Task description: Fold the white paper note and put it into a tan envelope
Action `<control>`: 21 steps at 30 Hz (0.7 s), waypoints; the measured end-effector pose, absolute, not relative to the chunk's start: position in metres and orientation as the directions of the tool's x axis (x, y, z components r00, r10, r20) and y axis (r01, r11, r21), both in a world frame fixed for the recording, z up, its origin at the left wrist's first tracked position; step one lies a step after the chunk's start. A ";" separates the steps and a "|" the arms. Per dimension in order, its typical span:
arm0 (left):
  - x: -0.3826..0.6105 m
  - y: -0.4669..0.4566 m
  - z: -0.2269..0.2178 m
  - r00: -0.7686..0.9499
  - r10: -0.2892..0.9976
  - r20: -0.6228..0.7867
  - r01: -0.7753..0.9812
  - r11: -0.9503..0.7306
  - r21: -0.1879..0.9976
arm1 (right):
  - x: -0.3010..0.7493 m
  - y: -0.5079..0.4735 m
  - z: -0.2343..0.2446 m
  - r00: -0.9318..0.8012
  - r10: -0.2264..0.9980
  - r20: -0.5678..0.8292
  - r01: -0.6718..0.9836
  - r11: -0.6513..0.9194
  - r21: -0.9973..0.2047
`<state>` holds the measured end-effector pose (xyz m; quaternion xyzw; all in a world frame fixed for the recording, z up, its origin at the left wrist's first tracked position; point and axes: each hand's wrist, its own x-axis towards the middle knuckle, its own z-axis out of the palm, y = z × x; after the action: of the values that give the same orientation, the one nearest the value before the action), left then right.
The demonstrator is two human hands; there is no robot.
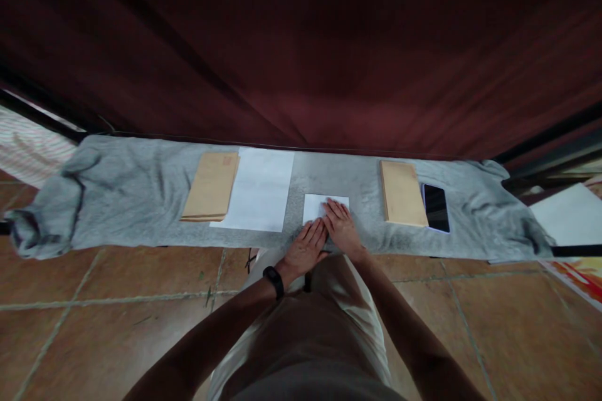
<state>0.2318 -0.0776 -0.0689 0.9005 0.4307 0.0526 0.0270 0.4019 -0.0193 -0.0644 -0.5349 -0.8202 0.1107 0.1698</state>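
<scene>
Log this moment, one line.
right hand: on small white rectangular paper | left hand: at paper's near edge | beneath: grey cloth

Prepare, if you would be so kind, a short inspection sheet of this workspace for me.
Surface: grey cloth, wrinkled toward both ends.
Job's things: small white paper partly under the hands; large white sheet to its left; left brown stack overlapping that sheet; right brown stack on the other side.
Clutter: phone, screen dark, beside the right brown stack.
Hands: left hand and right hand both on the small white paper; dark wristband on the left wrist.
Cables: dark strand below the cloth's edge, too small to identify.
Surroundings: dark red fabric behind; tiled floor below.
</scene>
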 end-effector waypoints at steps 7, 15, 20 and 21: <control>0.230 -0.078 -0.068 0.643 0.759 0.103 0.762 -0.648 0.014 | 0.413 -0.016 -0.069 -0.294 0.940 0.172 0.901 0.333 -0.279; 0.229 -0.079 -0.066 0.631 0.770 0.097 0.768 -0.637 0.065 | 0.417 -0.014 -0.074 -0.257 0.942 0.217 0.914 0.310 -0.262; 0.233 -0.067 -0.063 0.514 0.836 0.192 0.833 -0.540 0.122 | 0.414 -0.014 -0.075 -0.251 0.943 0.217 0.919 0.303 -0.251; 0.234 -0.061 -0.063 0.482 0.851 0.208 0.848 -0.513 0.133 | 0.414 -0.014 -0.075 -0.248 0.943 0.221 0.920 0.301 -0.251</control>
<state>0.2342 -0.0605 -0.0630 0.8608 0.4934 0.1244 0.0060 0.4137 -0.0144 -0.0748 -0.5901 -0.7893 0.0347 0.1662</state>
